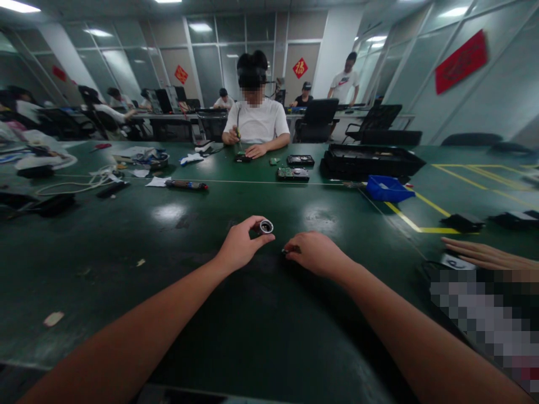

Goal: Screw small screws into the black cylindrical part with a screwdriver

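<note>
My left hand (242,244) pinches a small round part (266,226) between thumb and fingers, above the green tabletop (236,331). The part has a silvery rim and a dark hollow middle that faces me; its exact kind does not show. To the right of it, my right hand (315,253) is low by the tabletop with its fingers pinched together. At those fingertips is a small dark piece (285,252) with a light glint, too small to name. The two hands are apart by a short gap.
Across the table a person in a white shirt (256,120) works with a tool. Near them lie hard drives (293,174). A black tray (370,160) and a blue bin (388,189) stand right. An electric screwdriver (186,184) lies left. Another person's hand (492,255) is at the right edge.
</note>
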Motion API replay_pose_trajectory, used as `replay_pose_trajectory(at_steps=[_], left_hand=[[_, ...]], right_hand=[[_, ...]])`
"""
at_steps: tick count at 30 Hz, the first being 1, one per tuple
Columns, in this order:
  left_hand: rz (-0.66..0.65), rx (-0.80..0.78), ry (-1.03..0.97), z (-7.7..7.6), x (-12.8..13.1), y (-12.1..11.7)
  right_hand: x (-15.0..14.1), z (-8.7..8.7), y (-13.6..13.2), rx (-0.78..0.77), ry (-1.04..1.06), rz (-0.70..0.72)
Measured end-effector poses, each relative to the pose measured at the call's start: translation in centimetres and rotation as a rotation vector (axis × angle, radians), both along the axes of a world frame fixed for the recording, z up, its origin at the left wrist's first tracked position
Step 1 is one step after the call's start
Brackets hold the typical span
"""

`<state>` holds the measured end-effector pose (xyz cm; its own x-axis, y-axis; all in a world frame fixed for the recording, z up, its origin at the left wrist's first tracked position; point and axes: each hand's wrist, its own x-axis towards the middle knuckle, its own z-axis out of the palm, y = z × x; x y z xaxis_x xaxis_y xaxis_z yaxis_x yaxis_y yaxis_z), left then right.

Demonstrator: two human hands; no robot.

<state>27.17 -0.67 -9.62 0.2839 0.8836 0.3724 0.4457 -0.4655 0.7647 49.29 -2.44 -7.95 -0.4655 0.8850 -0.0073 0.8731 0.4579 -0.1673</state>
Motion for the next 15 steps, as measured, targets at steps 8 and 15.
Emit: replay_pose_trajectory(at_steps=[8, 15], left_hand=[[-0.010, 0.008, 0.015, -0.2, -0.1, 0.0], [-0.029, 0.094, 0.156, -0.2, 0.0, -0.1]], right_hand=[[0.0, 0.0, 0.2, -0.028, 0.096, -0.010], [-0.8, 2.5, -1.5, 0.126, 0.389, -0.145]])
